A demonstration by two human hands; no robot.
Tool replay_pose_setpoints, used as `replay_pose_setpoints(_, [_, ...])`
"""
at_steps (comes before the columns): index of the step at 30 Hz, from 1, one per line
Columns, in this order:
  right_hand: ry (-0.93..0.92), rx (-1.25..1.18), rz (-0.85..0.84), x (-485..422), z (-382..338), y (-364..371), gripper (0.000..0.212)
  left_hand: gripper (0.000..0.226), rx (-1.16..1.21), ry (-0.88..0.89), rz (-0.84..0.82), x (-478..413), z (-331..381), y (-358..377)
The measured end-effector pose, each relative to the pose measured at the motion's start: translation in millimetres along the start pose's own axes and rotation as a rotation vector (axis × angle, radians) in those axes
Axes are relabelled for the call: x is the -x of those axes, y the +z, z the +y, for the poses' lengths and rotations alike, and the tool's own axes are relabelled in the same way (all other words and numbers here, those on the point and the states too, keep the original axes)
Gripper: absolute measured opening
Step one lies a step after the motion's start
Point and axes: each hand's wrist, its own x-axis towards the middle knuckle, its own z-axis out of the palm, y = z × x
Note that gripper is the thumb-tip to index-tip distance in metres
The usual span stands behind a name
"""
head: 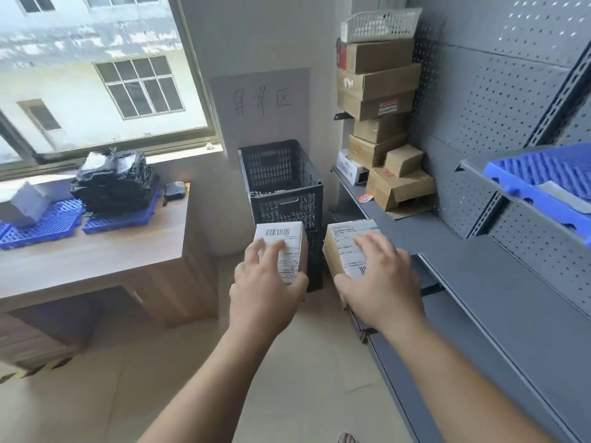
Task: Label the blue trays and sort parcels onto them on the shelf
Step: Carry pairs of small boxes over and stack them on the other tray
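Observation:
My left hand [267,282] grips a small white parcel [283,238] with a barcode label, fingers over its top face. Beside it, my right hand [380,279] grips a brown cardboard parcel [347,244] with a white shipping label. Both parcels are held in the air in front of a black crate [281,180]. A blue tray [540,177] with a pale label strip lies on an upper grey shelf at the right. Two more blue trays [41,225] sit on the wooden desk at the left; one carries black bagged parcels [112,180], the other white parcels [25,203].
Grey metal shelving [479,276] with a perforated back runs along the right. Cardboard boxes [380,100] are stacked at its far end under a white basket [380,25]. A paper sign [262,103] hangs on the wall above the crate. The window fills the upper left.

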Motion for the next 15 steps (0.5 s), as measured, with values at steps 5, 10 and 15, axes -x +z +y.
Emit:
replay_pose_setpoints(5, [0.010, -0.022, 0.078, -81.8, 23.4, -27.6, 0.078, 0.061, 0.002, 0.046, 0.032, -72.7, 51.8, 16.1])
replay_pose_setpoints(10, [0.021, -0.031, 0.123, -142.3, 41.9, -45.2, 0.076, 0.061, 0.011, 0.114, 0.027, -129.6, 95.0, 40.3])
replay_pose_setpoints(15, [0.045, -0.021, 0.196, -186.1, 59.2, -60.1, 0.075, 0.061, 0.030, 0.189, -0.020, -183.6, 126.7, 65.8])
